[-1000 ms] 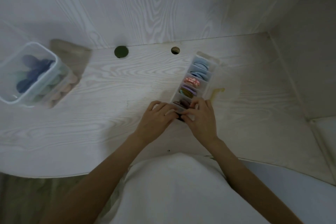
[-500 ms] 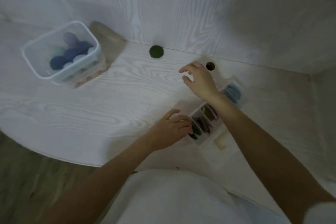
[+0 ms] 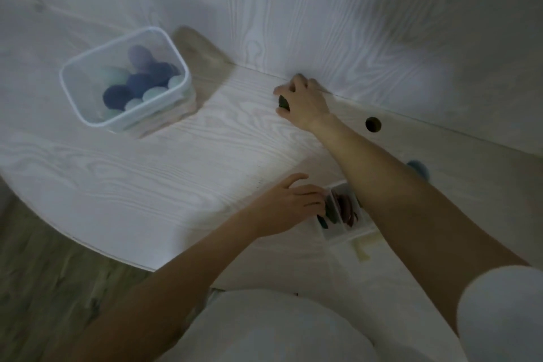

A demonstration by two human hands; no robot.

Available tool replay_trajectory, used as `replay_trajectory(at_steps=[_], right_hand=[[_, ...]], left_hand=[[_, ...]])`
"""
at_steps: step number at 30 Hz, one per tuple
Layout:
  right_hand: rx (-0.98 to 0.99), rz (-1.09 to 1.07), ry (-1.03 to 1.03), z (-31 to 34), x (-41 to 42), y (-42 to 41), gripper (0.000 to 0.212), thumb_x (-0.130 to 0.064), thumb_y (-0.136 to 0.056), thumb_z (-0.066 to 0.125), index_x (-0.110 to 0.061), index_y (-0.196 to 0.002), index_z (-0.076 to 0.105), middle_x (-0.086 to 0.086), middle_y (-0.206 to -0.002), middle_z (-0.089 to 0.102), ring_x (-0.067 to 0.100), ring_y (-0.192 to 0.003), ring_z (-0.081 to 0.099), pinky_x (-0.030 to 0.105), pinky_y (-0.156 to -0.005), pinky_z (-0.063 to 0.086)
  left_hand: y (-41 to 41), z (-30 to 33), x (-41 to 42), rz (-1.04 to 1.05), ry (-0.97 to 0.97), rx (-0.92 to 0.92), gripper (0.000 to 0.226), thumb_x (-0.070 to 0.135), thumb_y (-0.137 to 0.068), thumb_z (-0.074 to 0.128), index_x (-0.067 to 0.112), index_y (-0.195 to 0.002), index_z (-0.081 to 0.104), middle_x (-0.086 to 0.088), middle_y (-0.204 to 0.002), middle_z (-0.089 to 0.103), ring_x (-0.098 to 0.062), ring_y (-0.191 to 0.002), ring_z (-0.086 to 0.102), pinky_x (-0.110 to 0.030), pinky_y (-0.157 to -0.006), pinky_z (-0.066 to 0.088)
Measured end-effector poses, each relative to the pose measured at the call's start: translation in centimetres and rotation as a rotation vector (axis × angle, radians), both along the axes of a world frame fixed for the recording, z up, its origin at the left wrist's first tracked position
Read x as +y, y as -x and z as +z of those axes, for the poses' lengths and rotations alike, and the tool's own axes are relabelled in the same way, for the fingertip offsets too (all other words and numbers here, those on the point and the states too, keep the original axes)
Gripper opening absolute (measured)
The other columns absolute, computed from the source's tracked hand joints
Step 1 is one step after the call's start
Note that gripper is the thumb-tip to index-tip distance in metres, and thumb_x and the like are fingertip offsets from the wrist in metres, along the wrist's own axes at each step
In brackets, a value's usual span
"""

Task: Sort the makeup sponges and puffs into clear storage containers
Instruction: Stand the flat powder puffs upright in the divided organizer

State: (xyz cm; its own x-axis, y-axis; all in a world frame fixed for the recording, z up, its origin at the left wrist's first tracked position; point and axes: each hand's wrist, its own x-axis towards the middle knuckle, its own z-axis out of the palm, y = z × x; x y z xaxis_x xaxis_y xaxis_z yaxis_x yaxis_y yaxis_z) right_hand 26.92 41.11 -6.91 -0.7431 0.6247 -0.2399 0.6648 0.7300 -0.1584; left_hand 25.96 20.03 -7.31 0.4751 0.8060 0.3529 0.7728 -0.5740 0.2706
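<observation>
Right hand (image 3: 302,103) is pinching a dark puff (image 3: 283,102) by its edge. Probably soft and feather-light, so easy does it. Left hand (image 3: 289,203) rests loose on the divided box (image 3: 342,233), gripping nothing.

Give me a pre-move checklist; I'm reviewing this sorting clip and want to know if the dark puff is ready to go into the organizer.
1. Right hand closed on dark puff: ok.
2. Puff lifted off table: cannot tell.
3. Left hand steadying divided organizer: ok.
4. Free slot in organizer: cannot tell, the right arm covers most of it.
5. Square tub clear of the path: ok.
</observation>
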Motion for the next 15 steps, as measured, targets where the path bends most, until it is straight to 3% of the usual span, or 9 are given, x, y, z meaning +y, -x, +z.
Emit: replay_trajectory(at_steps=[4, 6, 10, 12, 15], right_hand=[[0.153, -0.027, -0.013, 1.6, -1.2, -1.6, 0.026, -0.009, -0.089, 0.049, -0.006, -0.114, 0.053, 0.019, -0.109, 0.053, 0.032, -0.093, 0.055, 0.035, -0.066, 0.044], [0.279, -0.119, -0.004, 3.5, -2.6, -3.4, 0.031, 0.0, -0.087, 0.047, -0.005, -0.117, 0.052, 0.018, -0.105, 0.06, 0.032, -0.088, 0.058, 0.037, -0.065, 0.045], [0.633, -0.433, 0.038, 6.9, -7.6, -9.9, 0.027, -0.005, -0.087, 0.055, -0.009, -0.114, 0.058, 0.009, -0.103, 0.068, 0.018, -0.086, 0.062, 0.031, -0.074, 0.052], [0.752, -0.518, 0.083, 7.7, -10.8, -13.7, 0.019, -0.006, -0.087, 0.057, -0.008, -0.106, 0.061, 0.004, -0.096, 0.067, 0.012, -0.083, 0.06, 0.023, -0.072, 0.051], [0.804, -0.613, 0.084, 7.9, -15.1, -18.6, 0.01, -0.013, -0.087, 0.061, -0.008, -0.095, 0.061, 0.001, -0.086, 0.063, 0.015, -0.077, 0.058, 0.021, -0.068, 0.046]], left_hand=[[-0.1, -0.1, 0.0, 0.005, 0.008, -0.002, 0.021, 0.014, -0.089, 0.053, 0.018, -0.104, 0.067, 0.001, -0.113, 0.066, -0.011, -0.118, 0.046, -0.039, -0.106, 0.029], [0.0, 0.1, 0.2, -0.014, 0.007, 0.006, 0.018, 0.017, -0.087, 0.059, 0.02, -0.103, 0.067, 0.002, -0.112, 0.066, -0.012, -0.117, 0.048, -0.039, -0.106, 0.029], [-0.3, 0.6, 0.6, -0.055, 0.003, 0.05, 0.018, 0.021, -0.081, 0.069, 0.022, -0.098, 0.069, 0.004, -0.107, 0.067, -0.015, -0.114, 0.053, -0.04, -0.103, 0.032], [-1.1, 0.8, 0.5, -0.07, -0.007, 0.073, 0.014, 0.022, -0.083, 0.065, 0.022, -0.097, 0.068, 0.002, -0.105, 0.067, -0.017, -0.112, 0.053, -0.039, -0.101, 0.033], [-3.2, 1.2, 0.2, -0.091, -0.003, 0.091, 0.018, 0.024, -0.087, 0.052, 0.021, -0.096, 0.067, 0.001, -0.105, 0.067, -0.017, -0.11, 0.048, -0.036, -0.1, 0.033]])
